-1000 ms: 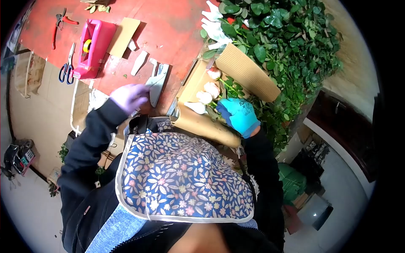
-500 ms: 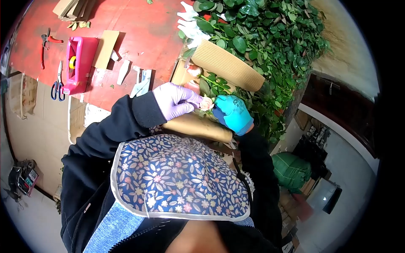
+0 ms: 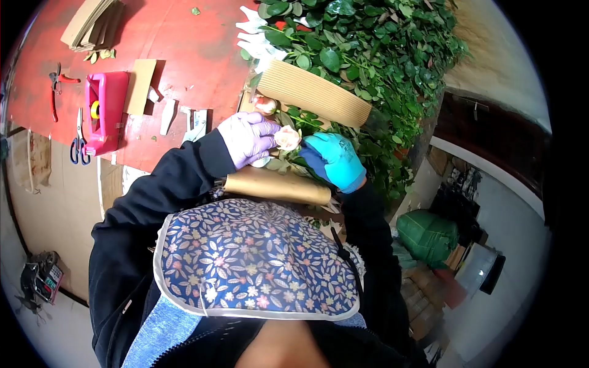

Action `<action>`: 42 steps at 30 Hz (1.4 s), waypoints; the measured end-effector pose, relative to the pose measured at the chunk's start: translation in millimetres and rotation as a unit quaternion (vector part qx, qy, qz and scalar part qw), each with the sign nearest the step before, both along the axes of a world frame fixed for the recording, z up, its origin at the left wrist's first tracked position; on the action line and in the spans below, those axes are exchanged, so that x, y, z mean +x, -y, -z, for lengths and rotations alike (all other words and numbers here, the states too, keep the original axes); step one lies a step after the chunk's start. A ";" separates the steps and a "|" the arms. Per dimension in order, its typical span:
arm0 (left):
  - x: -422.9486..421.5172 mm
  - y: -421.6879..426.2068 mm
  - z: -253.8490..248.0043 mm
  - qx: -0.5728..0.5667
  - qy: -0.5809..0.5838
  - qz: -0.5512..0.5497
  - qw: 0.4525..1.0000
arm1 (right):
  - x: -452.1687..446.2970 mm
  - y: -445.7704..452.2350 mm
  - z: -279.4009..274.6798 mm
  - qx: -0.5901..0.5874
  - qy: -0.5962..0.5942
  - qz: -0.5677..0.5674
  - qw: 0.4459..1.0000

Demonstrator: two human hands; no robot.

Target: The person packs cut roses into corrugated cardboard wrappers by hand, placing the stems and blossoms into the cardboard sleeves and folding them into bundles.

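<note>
A pale pink rose (image 3: 287,138) lies between my two gloved hands, its bloom facing up. My left hand (image 3: 245,138), in a purple glove, rests beside the bloom with its fingers stretched toward the petals. My right hand (image 3: 336,161), in a teal glove, is closed just right of the bloom, around its stem as far as shows; the fingertips are hidden. Another rose (image 3: 265,105), pinkish, lies above my left fingers against corrugated cardboard (image 3: 316,92). A curled brown sheet (image 3: 279,186) runs below both hands.
Leafy stems (image 3: 380,67) are heaped at the right. On the red table (image 3: 184,49) are a pink tape dispenser (image 3: 109,110), scissors (image 3: 80,138), pruning shears (image 3: 56,86), a stapler (image 3: 196,124), a cardboard strip (image 3: 140,86) and stacked cardboard (image 3: 92,24).
My left fingers have gone from a pinch at the petals to lying stretched beside the bloom. The rose now shows fuller and faces up. The view has shifted slightly.
</note>
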State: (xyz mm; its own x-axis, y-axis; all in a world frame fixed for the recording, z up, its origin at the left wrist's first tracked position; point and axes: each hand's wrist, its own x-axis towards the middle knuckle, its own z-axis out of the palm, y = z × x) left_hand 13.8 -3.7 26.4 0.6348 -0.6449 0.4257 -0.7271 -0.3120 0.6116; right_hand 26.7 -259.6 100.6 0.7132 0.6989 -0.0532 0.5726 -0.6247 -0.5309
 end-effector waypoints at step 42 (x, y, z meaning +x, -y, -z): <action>3.2 23.4 -11.9 0.153 0.082 0.023 0.984 | -162.8 225.1 -166.4 0.306 0.310 0.602 0.669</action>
